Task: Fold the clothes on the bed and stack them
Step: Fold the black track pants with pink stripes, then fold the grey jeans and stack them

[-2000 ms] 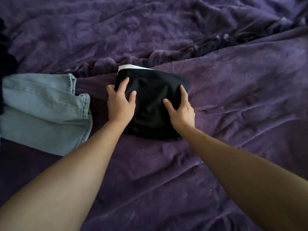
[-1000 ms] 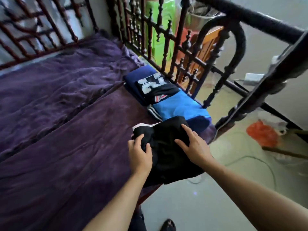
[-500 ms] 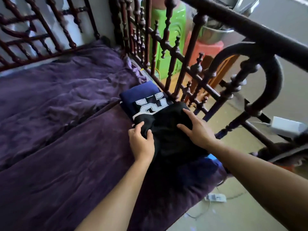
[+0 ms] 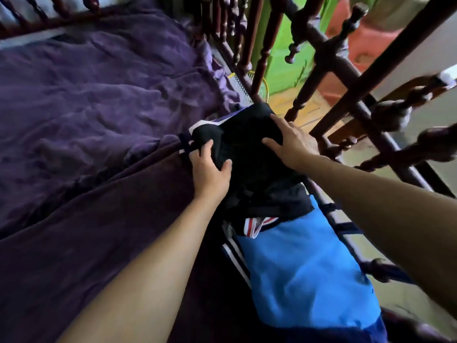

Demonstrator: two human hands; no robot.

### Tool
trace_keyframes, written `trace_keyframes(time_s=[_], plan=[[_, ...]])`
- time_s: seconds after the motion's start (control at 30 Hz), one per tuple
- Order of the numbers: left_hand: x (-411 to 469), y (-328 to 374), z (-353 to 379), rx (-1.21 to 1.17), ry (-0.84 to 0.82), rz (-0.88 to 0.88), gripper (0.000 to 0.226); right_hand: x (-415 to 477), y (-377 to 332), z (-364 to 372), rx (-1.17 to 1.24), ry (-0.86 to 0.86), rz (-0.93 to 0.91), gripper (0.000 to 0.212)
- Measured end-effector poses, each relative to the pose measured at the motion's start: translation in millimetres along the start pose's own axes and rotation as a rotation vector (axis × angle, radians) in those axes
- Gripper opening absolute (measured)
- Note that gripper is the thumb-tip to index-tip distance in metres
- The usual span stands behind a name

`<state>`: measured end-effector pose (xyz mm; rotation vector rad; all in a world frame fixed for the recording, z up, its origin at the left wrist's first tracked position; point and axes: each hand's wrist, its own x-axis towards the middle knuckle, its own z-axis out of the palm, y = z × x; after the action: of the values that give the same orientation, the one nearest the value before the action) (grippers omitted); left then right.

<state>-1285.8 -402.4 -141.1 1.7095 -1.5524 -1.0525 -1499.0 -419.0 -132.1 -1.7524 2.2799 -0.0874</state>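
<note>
A folded black garment with a white edge lies on top of a pile of folded clothes at the bed's right side. My left hand grips its left edge, thumb on top. Flat on its far right part rests my right hand, fingers spread. Under it a dark jersey with red and white trim shows, and nearer me lies a bright blue folded piece.
A purple bedspread covers the bed to the left. A dark wooden spindle rail runs close along the right of the pile. Beyond it are a green object and the floor.
The black garment was lifted from the middle of the bed and carried right onto the folded pile by the rail. Both hands have stayed on it throughout.
</note>
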Motion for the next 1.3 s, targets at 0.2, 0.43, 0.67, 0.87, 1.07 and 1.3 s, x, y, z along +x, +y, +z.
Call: trace_keyframes(time_s=[0.2, 0.43, 0.67, 0.87, 1.07, 1.3], plan=[[-9.7, -69.7, 29.8, 0.616, -0.268, 0.074, 0.087, -18.2, 3.5, 61.7, -0.164, -0.060, -0.180, 0.068], [-15.7, -63.4, 17.0, 0.728, -0.449, -0.011, 0.077, -33.3, 3.7, 54.1, -0.185, -0.288, -0.089, 0.072], [-94.5, -26.1, -28.6, 0.686, -0.430, -0.033, 0.040, -111.8, -1.8, 8.3, -0.183, -0.219, -0.178, 0.045], [-193.6, -28.5, -75.3, 0.720, -0.357, -0.131, 0.031, -197.2, -27.5, -0.6, -0.131, -0.278, -0.298, 0.034], [-312.8, -35.6, -133.1, 0.720, -0.145, -0.266, 0.025, -272.1, -79.0, -3.8, -0.169, -0.303, -0.589, 0.027], [-440.6, -46.0, -223.7, 0.676, 0.112, -0.413, 0.022, -348.4, -168.2, -40.9, -0.088, -0.231, -0.943, 0.026]])
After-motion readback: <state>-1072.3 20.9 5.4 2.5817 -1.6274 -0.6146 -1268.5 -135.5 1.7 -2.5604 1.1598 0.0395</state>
